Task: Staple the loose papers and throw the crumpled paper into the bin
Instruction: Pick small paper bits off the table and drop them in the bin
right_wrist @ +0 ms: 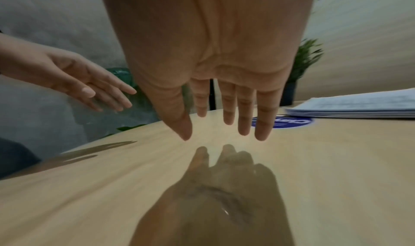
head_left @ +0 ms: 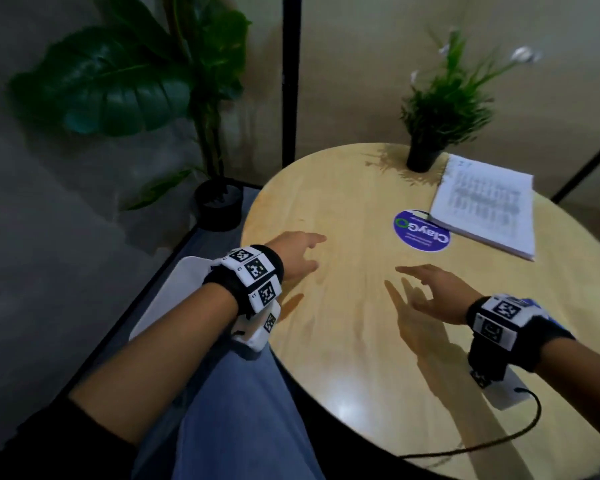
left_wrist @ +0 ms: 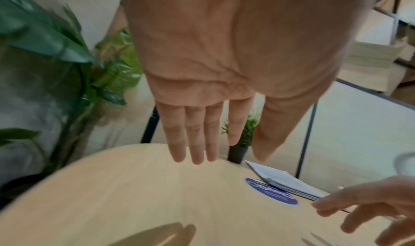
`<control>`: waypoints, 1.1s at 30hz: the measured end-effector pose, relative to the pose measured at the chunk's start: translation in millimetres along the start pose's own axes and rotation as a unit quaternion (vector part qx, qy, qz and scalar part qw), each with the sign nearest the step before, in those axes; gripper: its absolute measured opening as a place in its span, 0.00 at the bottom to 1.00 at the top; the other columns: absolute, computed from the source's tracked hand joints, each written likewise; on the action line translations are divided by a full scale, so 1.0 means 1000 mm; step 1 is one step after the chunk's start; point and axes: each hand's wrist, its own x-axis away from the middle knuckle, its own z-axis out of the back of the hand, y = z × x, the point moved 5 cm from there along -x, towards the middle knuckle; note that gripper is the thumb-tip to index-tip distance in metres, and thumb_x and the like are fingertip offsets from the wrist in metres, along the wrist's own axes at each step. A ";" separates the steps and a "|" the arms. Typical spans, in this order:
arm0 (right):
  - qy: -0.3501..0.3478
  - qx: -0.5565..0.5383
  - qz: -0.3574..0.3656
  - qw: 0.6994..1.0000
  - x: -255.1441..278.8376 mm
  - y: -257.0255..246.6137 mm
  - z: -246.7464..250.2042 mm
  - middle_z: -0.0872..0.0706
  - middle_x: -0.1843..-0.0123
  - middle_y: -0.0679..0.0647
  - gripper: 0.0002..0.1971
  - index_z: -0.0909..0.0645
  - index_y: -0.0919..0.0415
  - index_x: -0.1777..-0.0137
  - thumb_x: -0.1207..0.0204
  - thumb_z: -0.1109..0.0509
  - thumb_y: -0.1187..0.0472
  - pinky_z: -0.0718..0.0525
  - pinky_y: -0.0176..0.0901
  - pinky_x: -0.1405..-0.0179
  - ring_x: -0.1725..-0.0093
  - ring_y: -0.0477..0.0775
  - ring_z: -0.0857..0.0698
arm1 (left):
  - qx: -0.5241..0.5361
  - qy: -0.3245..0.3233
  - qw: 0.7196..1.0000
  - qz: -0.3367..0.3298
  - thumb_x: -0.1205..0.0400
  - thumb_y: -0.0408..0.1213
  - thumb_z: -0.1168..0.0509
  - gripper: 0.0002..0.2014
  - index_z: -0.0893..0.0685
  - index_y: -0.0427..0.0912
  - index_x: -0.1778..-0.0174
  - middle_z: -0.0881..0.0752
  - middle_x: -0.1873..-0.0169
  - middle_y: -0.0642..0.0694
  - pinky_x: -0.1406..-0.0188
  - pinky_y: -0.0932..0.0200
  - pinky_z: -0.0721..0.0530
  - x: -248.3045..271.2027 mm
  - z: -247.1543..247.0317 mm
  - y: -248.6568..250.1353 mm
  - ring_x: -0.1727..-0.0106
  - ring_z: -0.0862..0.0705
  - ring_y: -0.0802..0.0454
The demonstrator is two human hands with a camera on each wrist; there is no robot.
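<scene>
On the round wooden table (head_left: 343, 341) in front of you, the stack of papers (head_left: 489, 206) lies at the far right, one corner overlapping the purple round sticker (head_left: 420, 233), right by the small potted plant (head_left: 426, 133). Your left hand (head_left: 293, 254) and right hand (head_left: 433, 296) both hover over bare wood with fingers stretched out and loose, holding nothing, well short of the papers.

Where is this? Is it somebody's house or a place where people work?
Probably an office or shared workspace, though I can't be sure. A stack of printed papers lies on a round wooden table with a company logo sticker on it, there are decorative potted plants, and black-framed glass partitions stand behind.
</scene>
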 end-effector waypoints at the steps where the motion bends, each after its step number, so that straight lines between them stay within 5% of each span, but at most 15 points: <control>1: 0.002 0.002 -0.018 1.000 0.008 0.014 0.001 0.31 0.22 0.56 0.34 0.39 0.48 0.19 0.23 0.32 0.62 0.31 0.41 0.30 0.25 0.56 0.28 | -0.008 -0.014 1.000 -0.011 0.16 0.41 0.40 0.29 0.41 0.48 0.18 0.29 0.24 0.45 0.30 0.53 0.28 -0.006 -0.008 0.015 0.25 0.28 0.46; 5: -0.035 0.024 -0.085 0.995 0.034 0.058 -0.010 0.37 0.19 0.60 0.34 0.48 0.56 0.17 0.19 0.37 0.54 0.34 0.46 0.25 0.22 0.59 0.33 | -0.077 -0.065 0.994 -0.050 0.14 0.40 0.45 0.27 0.41 0.43 0.18 0.34 0.20 0.41 0.24 0.51 0.32 -0.023 -0.044 0.070 0.21 0.33 0.43; 9: -0.078 0.080 -0.141 0.984 0.051 0.078 -0.049 0.54 0.14 0.57 0.44 0.55 0.58 0.17 0.24 0.43 0.33 0.40 0.65 0.23 0.16 0.63 0.48 | -0.152 -0.119 0.978 -0.075 0.13 0.40 0.48 0.29 0.49 0.36 0.18 0.49 0.17 0.39 0.19 0.48 0.40 -0.034 -0.095 0.102 0.17 0.45 0.43; 14: -0.071 0.147 -0.118 0.980 0.050 0.063 -0.072 0.69 0.15 0.53 0.54 0.66 0.60 0.17 0.30 0.51 0.23 0.53 0.68 0.20 0.15 0.61 0.61 | -0.238 -0.142 0.959 -0.055 0.13 0.39 0.49 0.32 0.58 0.37 0.17 0.62 0.16 0.44 0.19 0.38 0.50 -0.033 -0.145 0.109 0.15 0.58 0.44; 19: -0.082 0.141 -0.088 0.983 0.038 0.044 -0.083 0.73 0.17 0.53 0.57 0.70 0.61 0.18 0.32 0.53 0.21 0.57 0.68 0.20 0.16 0.60 0.65 | -0.236 -0.126 0.962 -0.057 0.13 0.45 0.52 0.34 0.64 0.40 0.18 0.68 0.18 0.47 0.19 0.39 0.57 -0.024 -0.161 0.121 0.16 0.65 0.45; 27: -0.066 0.124 -0.056 0.988 0.052 0.054 -0.058 0.64 0.14 0.53 0.47 0.60 0.59 0.16 0.24 0.48 0.30 0.52 0.67 0.19 0.15 0.60 0.61 | -0.268 -0.125 0.952 -0.082 0.12 0.43 0.54 0.29 0.56 0.42 0.17 0.64 0.17 0.46 0.18 0.39 0.53 -0.018 -0.141 0.114 0.15 0.62 0.44; 33: -0.075 0.120 -0.028 0.989 0.055 0.041 -0.075 0.65 0.14 0.52 0.44 0.62 0.58 0.16 0.22 0.50 0.33 0.54 0.66 0.19 0.15 0.58 0.62 | -0.242 -0.126 0.958 -0.089 0.12 0.44 0.55 0.28 0.56 0.45 0.17 0.62 0.16 0.46 0.18 0.40 0.50 -0.016 -0.154 0.125 0.15 0.59 0.44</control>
